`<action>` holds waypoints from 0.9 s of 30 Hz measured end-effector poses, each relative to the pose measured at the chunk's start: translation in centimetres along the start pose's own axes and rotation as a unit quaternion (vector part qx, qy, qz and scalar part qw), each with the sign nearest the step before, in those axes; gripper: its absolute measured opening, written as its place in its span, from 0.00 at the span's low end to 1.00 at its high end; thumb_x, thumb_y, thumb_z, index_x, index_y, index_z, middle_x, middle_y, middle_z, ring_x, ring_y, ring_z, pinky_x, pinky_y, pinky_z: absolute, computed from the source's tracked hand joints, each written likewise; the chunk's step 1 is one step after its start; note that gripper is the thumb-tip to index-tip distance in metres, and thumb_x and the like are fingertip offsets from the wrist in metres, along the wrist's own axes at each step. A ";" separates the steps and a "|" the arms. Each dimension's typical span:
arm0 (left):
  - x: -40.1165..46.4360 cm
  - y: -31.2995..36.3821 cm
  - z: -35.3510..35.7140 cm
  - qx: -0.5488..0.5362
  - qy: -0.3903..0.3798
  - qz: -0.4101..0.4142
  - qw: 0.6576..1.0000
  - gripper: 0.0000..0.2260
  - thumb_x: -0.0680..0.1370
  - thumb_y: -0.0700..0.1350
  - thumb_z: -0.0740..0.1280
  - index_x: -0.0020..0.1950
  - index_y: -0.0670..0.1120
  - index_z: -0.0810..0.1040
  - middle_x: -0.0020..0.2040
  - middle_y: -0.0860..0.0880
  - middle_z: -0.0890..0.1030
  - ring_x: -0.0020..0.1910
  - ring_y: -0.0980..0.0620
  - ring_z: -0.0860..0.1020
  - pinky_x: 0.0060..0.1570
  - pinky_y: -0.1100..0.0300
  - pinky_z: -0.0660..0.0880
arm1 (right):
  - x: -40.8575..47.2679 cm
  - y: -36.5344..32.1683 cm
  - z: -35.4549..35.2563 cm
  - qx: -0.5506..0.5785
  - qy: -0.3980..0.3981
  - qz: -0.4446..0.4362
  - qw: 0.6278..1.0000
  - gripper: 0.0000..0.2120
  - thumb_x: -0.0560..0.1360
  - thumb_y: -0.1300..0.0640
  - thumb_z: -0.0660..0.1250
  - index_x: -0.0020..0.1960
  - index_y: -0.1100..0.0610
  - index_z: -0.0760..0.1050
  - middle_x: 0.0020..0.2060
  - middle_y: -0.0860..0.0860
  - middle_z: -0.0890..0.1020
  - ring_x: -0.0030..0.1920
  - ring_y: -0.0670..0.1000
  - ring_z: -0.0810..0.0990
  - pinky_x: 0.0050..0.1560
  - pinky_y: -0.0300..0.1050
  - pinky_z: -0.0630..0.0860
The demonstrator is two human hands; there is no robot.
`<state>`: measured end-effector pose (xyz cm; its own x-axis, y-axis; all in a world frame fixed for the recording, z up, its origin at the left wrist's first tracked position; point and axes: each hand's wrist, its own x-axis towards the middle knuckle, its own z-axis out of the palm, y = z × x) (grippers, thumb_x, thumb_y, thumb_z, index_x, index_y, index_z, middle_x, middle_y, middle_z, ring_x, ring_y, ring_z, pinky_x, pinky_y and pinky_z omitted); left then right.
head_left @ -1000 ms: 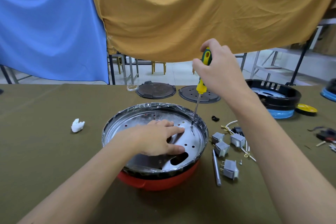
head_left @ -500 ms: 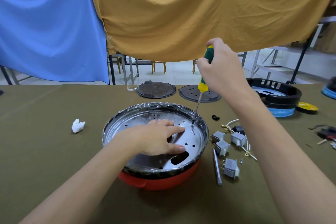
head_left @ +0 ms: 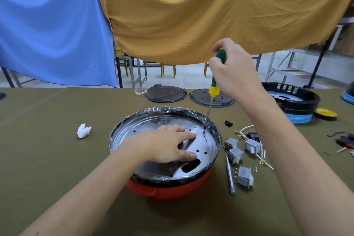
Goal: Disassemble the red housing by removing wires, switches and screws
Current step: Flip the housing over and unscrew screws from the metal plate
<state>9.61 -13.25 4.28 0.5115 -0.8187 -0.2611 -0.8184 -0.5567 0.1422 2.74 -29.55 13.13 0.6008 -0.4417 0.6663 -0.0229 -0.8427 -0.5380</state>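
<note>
The red housing (head_left: 168,189) sits in the middle of the table, its top covered by a round perforated metal plate (head_left: 206,145) with a black rim. My left hand (head_left: 168,145) lies flat on the plate with straight fingers, pressing it down. My right hand (head_left: 233,69) grips the green and yellow handle of a screwdriver (head_left: 213,90). The shaft stands almost upright with its tip on a screw near the plate's far right edge. Several grey switches (head_left: 245,176) and loose white wires (head_left: 262,159) lie on the table right of the housing.
A grey metal rod (head_left: 229,176) lies beside the switches. Two dark round discs (head_left: 165,94) sit at the back, a black and blue housing (head_left: 298,103) at back right, a white crumpled scrap (head_left: 83,130) at left. Blue and mustard cloths hang behind.
My right hand has turned on the screwdriver handle and shifted its grip a little. The tip stays on the same spot and my left hand has not moved.
</note>
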 end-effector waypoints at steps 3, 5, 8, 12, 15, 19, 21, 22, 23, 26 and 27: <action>0.0 0.0 -0.1 -0.002 -0.001 0.000 1.000 0.31 0.77 0.68 0.58 0.78 0.65 0.51 0.80 0.57 0.51 0.79 0.48 0.51 0.74 0.42 0.55 | -0.2 -0.2 0.2 0.011 0.002 -0.013 1.000 0.11 0.78 0.49 0.66 0.57 0.51 0.76 0.52 0.52 0.66 0.58 0.56 0.70 0.58 0.46 0.71; -0.1 0.0 -0.1 -0.004 -0.002 0.001 1.000 0.31 0.78 0.67 0.58 0.78 0.65 0.51 0.80 0.56 0.51 0.79 0.48 0.51 0.74 0.43 0.55 | -0.1 -0.2 0.0 -0.008 0.022 -0.027 0.999 0.12 0.77 0.47 0.69 0.59 0.50 0.78 0.53 0.52 0.65 0.57 0.55 0.71 0.61 0.46 0.71; -0.1 0.1 -0.2 -0.006 -0.004 0.002 1.000 0.31 0.78 0.67 0.58 0.78 0.64 0.51 0.80 0.56 0.51 0.79 0.47 0.51 0.74 0.43 0.55 | 0.1 -0.3 -0.1 -0.013 0.023 -0.028 0.999 0.14 0.79 0.54 0.66 0.65 0.48 0.76 0.52 0.51 0.68 0.47 0.49 0.72 0.50 0.40 0.71; -0.1 0.2 -0.2 -0.007 -0.004 0.001 1.000 0.31 0.78 0.66 0.58 0.78 0.64 0.51 0.80 0.56 0.50 0.79 0.47 0.50 0.75 0.43 0.54 | 0.3 -0.2 -0.2 -0.028 0.026 0.000 0.999 0.19 0.78 0.59 0.58 0.68 0.56 0.71 0.51 0.51 0.71 0.48 0.51 0.70 0.46 0.43 0.62; -0.2 0.2 -0.2 -0.007 -0.005 0.001 1.000 0.31 0.78 0.66 0.58 0.78 0.64 0.52 0.80 0.56 0.50 0.79 0.47 0.50 0.75 0.42 0.54 | 0.1 -0.2 -0.1 -0.001 0.004 -0.001 1.000 0.13 0.78 0.56 0.59 0.61 0.53 0.74 0.50 0.52 0.72 0.51 0.54 0.72 0.47 0.45 0.64; -0.2 0.2 -0.2 -0.005 -0.004 0.000 1.000 0.31 0.78 0.67 0.58 0.78 0.64 0.52 0.80 0.55 0.51 0.79 0.47 0.50 0.75 0.42 0.54 | -0.1 -0.2 0.2 -0.009 0.006 -0.020 1.000 0.13 0.77 0.48 0.69 0.60 0.49 0.76 0.52 0.51 0.65 0.56 0.57 0.72 0.57 0.47 0.72; -0.1 0.2 -0.2 -0.005 -0.004 0.000 1.000 0.31 0.78 0.67 0.58 0.78 0.64 0.52 0.80 0.56 0.51 0.79 0.47 0.51 0.75 0.42 0.54 | 0.0 -0.1 0.2 -0.018 0.012 -0.028 0.999 0.14 0.78 0.50 0.69 0.63 0.47 0.76 0.52 0.51 0.67 0.52 0.54 0.73 0.52 0.42 0.70; -0.1 0.2 -0.2 -0.004 -0.003 0.000 1.000 0.31 0.78 0.67 0.58 0.78 0.65 0.52 0.80 0.56 0.51 0.79 0.47 0.51 0.75 0.41 0.55 | 0.1 -0.1 0.2 -0.018 0.009 -0.030 0.999 0.16 0.79 0.52 0.67 0.66 0.47 0.74 0.52 0.51 0.68 0.49 0.52 0.73 0.48 0.40 0.68; -0.1 0.2 -0.2 -0.003 -0.002 0.000 1.000 0.31 0.78 0.67 0.58 0.78 0.64 0.52 0.80 0.56 0.51 0.79 0.47 0.51 0.75 0.42 0.55 | 0.2 0.0 0.2 -0.017 0.005 -0.027 0.999 0.17 0.79 0.55 0.64 0.68 0.47 0.73 0.52 0.51 0.69 0.47 0.50 0.72 0.45 0.40 0.66; -0.1 0.2 -0.1 -0.002 -0.001 0.001 1.000 0.31 0.78 0.67 0.58 0.78 0.64 0.52 0.80 0.56 0.51 0.78 0.48 0.51 0.74 0.43 0.55 | 0.3 -0.1 0.1 -0.002 0.004 -0.002 1.000 0.19 0.78 0.59 0.58 0.68 0.53 0.71 0.51 0.52 0.73 0.49 0.52 0.71 0.46 0.44 0.64; -0.1 0.2 -0.1 -0.002 -0.001 0.001 1.000 0.31 0.78 0.67 0.58 0.78 0.64 0.51 0.80 0.56 0.51 0.78 0.48 0.51 0.74 0.43 0.55 | 0.2 -0.1 0.1 0.004 0.003 0.000 1.000 0.17 0.77 0.59 0.58 0.66 0.54 0.71 0.50 0.52 0.73 0.50 0.53 0.72 0.44 0.45 0.64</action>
<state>9.45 -13.24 4.48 0.5096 -0.8194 -0.2623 -0.8183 -0.5558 0.1464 2.94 -29.51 13.28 0.5958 -0.4432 0.6698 -0.0170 -0.8407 -0.5413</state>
